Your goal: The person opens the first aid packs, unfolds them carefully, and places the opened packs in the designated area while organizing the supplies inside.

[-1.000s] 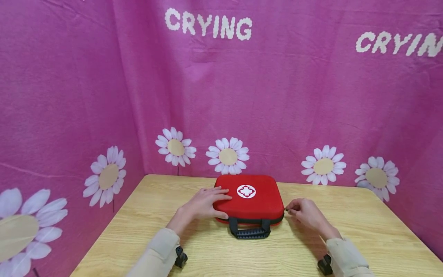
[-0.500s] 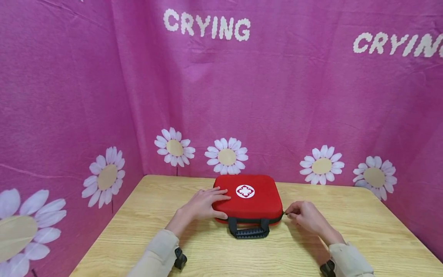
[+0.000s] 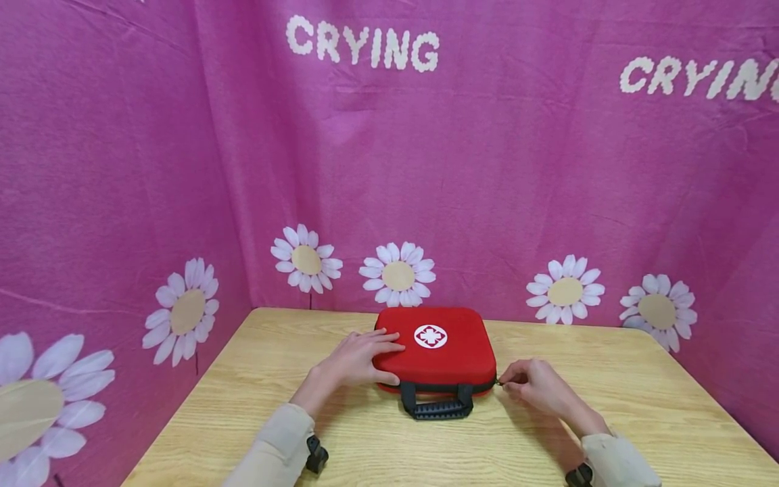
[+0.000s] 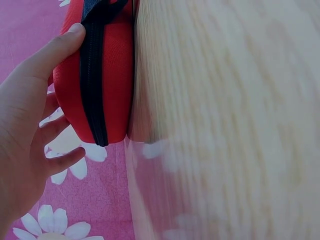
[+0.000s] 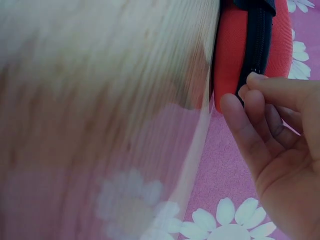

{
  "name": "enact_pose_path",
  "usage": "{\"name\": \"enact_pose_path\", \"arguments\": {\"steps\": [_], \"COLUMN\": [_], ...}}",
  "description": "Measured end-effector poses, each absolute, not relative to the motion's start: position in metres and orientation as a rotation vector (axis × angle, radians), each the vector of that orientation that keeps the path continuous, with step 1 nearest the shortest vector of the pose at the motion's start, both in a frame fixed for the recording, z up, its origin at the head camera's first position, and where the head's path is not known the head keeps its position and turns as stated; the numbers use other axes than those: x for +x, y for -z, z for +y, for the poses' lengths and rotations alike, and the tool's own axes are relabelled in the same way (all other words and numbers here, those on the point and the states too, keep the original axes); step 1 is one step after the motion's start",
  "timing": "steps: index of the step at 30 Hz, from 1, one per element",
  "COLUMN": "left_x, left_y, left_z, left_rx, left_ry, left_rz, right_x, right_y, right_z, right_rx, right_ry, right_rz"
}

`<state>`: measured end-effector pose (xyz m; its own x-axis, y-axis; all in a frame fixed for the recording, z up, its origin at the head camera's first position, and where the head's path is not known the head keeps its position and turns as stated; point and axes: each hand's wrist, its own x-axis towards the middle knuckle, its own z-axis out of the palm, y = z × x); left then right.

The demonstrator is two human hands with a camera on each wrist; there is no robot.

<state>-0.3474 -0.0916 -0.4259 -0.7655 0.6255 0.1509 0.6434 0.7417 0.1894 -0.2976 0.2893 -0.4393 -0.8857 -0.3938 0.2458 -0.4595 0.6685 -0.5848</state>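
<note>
A red first aid case (image 3: pixel 447 355) with a white round emblem lies flat on the wooden table, its black handle (image 3: pixel 437 409) toward me. My left hand (image 3: pixel 355 360) rests on the case's left side, fingers spread over the lid and thumb at the front edge by the zipper (image 4: pixel 93 85). At the front right corner, my right hand (image 3: pixel 541 387) pinches the small zipper pull (image 3: pixel 499 383) between thumb and forefinger. In the right wrist view the fingertips mostly hide the pull, and the zipper's teeth look closed along the front.
The wooden table (image 3: pixel 341 446) ends at a pink curtain (image 3: pixel 487 169) with white daisies and lettering, which hangs close behind the case. Another stretch of curtain stands along the left. A dark wrist camera (image 3: pixel 316 454) sits under the left sleeve.
My right hand has moved slightly toward me with the zipper pull, round the case's right front corner. The left hand and the case have stayed in place.
</note>
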Motion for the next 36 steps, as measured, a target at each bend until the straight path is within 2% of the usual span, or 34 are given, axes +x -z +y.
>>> {"name": "enact_pose_path", "arguments": {"steps": [15, 29, 36], "left_x": [-0.349, -0.347, -0.345], "left_y": [0.428, 0.426, 0.426], "left_z": [-0.091, -0.091, -0.090], "left_rx": [-1.039, -1.032, -1.043], "left_ry": [0.355, 0.352, 0.345], "left_rz": [-2.863, -2.862, -2.848], "right_x": [-0.288, -0.282, -0.281], "right_y": [0.439, 0.436, 0.437], "right_z": [0.276, 0.260, 0.255], "right_rx": [0.727, 0.822, 0.754], "right_ry": [-1.199, -1.128, -0.988], "right_rz": [-2.876, -2.840, -2.809]}}
